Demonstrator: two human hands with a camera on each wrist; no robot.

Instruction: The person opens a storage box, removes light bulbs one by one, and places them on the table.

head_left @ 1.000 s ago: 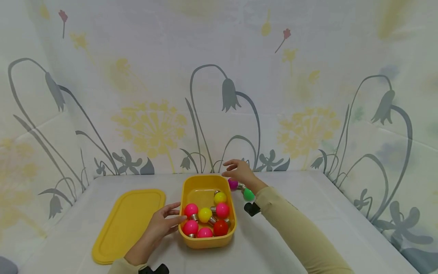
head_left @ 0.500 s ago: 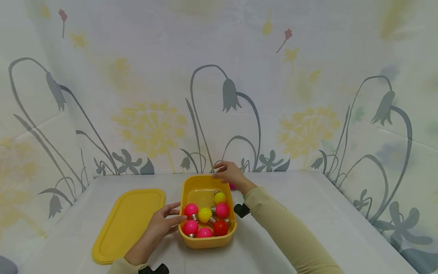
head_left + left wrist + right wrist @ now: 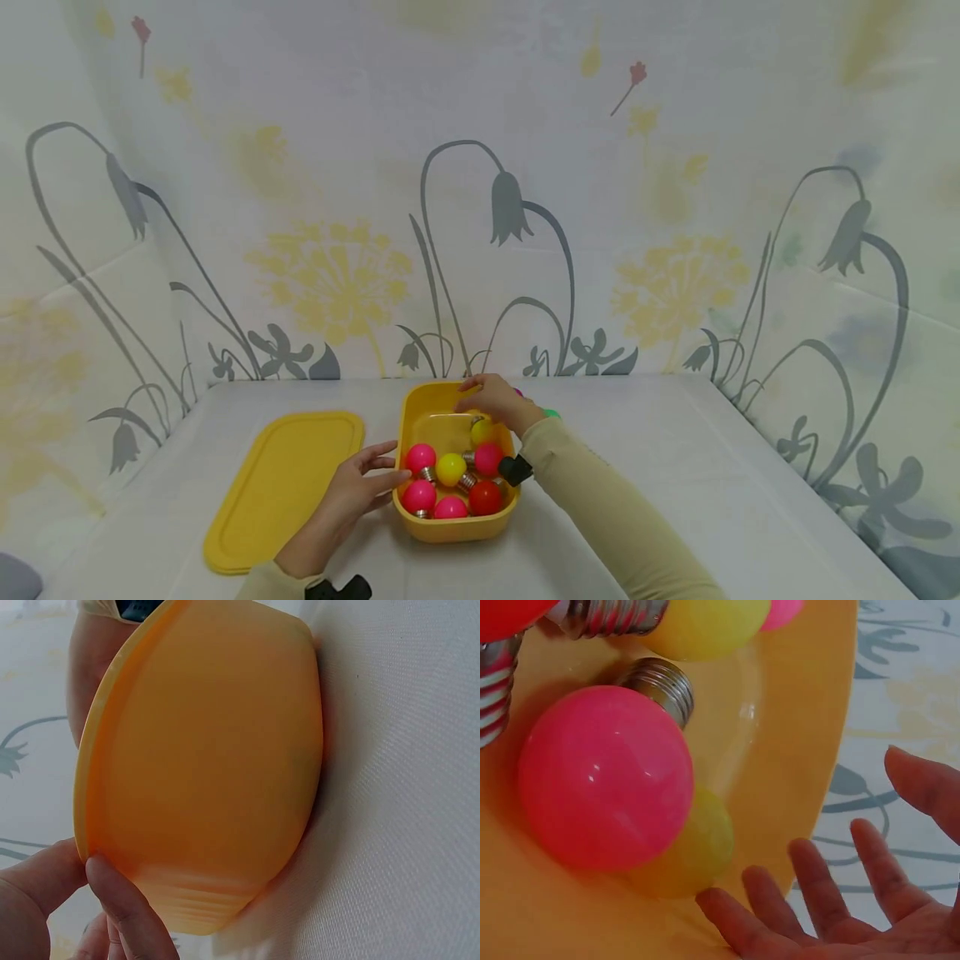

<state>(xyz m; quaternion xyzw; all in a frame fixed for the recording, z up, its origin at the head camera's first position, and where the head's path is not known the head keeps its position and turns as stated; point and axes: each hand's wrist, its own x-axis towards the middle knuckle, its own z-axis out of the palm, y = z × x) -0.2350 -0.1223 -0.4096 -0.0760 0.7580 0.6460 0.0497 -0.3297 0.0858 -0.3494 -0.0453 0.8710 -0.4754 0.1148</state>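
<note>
A deep yellow plastic box (image 3: pixel 456 532) holds several coloured light bulbs with metal screw bases. Among them are a red bulb (image 3: pixel 485 497), a yellow bulb (image 3: pixel 451 469) and a pink bulb (image 3: pixel 607 776). At the box's left side, my left hand (image 3: pixel 356 492) pinches the rim between thumb and finger, as the left wrist view shows. My right hand (image 3: pixel 495 398) is over the far right corner, partly covering another yellow bulb (image 3: pixel 482 432). Its fingers (image 3: pixel 821 881) are spread and hold nothing in the right wrist view.
The flat yellow lid (image 3: pixel 281 492) lies left of the box. Behind my right wrist, a green bulb (image 3: pixel 552 413) and a purple bulb (image 3: pixel 518 392) show only in part on the white tablecloth (image 3: pixel 637 467). A patterned cloth wall (image 3: pixel 660 167) stands at the back.
My right hand has moved left and lower, from beside the purple and green bulbs to over the box's far right part. My left hand keeps its place on the rim.
</note>
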